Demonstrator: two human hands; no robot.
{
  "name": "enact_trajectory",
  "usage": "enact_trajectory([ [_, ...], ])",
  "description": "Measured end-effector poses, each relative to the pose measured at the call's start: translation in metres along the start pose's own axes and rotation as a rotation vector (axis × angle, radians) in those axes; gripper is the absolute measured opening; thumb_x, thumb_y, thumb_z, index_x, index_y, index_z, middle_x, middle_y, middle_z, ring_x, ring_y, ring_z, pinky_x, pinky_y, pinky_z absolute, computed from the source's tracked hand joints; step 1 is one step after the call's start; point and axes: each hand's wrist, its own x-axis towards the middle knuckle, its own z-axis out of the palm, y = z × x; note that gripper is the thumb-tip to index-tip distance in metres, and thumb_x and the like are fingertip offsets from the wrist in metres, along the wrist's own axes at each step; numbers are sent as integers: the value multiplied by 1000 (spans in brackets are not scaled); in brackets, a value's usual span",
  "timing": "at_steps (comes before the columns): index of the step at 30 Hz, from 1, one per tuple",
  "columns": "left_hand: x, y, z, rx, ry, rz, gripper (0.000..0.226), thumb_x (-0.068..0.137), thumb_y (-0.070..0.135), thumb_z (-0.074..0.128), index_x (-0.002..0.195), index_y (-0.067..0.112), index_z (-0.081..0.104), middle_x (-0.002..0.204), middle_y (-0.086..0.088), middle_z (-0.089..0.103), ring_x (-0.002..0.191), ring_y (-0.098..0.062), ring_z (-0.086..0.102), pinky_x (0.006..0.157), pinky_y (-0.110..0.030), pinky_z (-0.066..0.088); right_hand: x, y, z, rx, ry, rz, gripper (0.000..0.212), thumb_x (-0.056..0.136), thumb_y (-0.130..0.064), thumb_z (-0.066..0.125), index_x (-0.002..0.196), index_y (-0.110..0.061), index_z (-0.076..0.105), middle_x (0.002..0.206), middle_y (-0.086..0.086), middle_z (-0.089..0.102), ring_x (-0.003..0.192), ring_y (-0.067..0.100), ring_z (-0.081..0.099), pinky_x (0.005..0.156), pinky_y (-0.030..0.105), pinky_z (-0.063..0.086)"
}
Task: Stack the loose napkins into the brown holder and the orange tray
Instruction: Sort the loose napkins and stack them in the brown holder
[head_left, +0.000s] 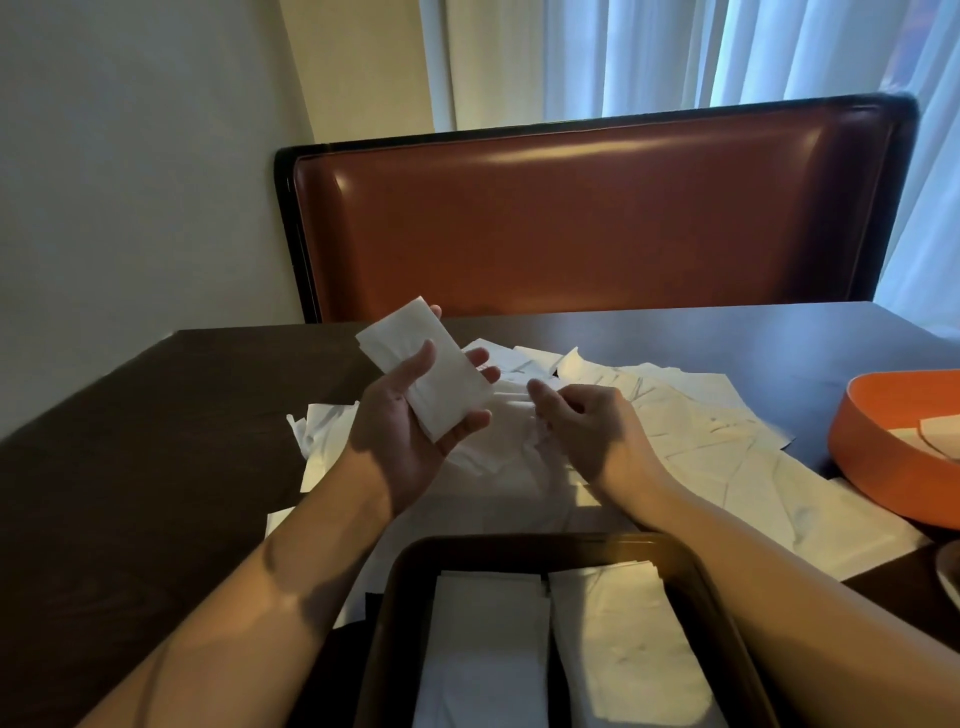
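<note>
My left hand holds a small stack of folded white napkins above the table, thumb across its front and fingers curled behind it. My right hand hovers just to the right of it over the pile of loose napkins, fingers loosely curled; I cannot tell whether it pinches one. The brown holder sits at the near edge with two rows of stacked napkins inside. The orange tray stands at the right edge and holds a few napkins.
The dark wooden table carries everything. More loose napkins lie left of my left wrist. A red-brown padded bench back stands behind the table, with a wall at left and white curtains behind. A pale rim shows at far right.
</note>
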Motion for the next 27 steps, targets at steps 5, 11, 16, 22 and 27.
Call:
enact_trajectory([
  [5,3,-3,-2,31,-4,-17,45,92,31,57,136,35,54,119,-16,69,102,-30,69,55,-33,57,5,1,4,18,-96,-6,17,91,-26,69,101,-13,75,86,-5,69,79,9,64,65,15,49],
  [11,7,-2,-5,56,11,16,37,97,32,53,133,35,57,107,-12,73,91,-26,72,54,-31,57,4,5,-6,74,109,-82,12,93,-25,67,90,-14,74,79,-6,68,73,8,63,63,13,45],
  [16,8,-3,-6,54,24,18,35,96,33,54,130,36,59,104,-10,74,88,-23,73,54,-29,57,2,0,-3,64,-113,-68,29,90,-40,67,95,-13,75,80,-3,69,72,9,62,62,19,47],
  [22,11,-3,-8,55,21,12,34,94,33,54,128,37,61,101,-8,74,87,-22,72,56,-29,56,6,5,1,28,49,-173,16,91,-25,69,86,-12,75,75,-5,68,70,7,61,63,21,47],
  [27,11,-2,-9,58,32,24,34,95,33,54,129,36,60,101,-9,74,90,-23,71,58,-29,56,6,16,-19,64,184,-158,14,95,-22,65,90,-14,76,79,-4,72,72,6,65,69,24,54],
])
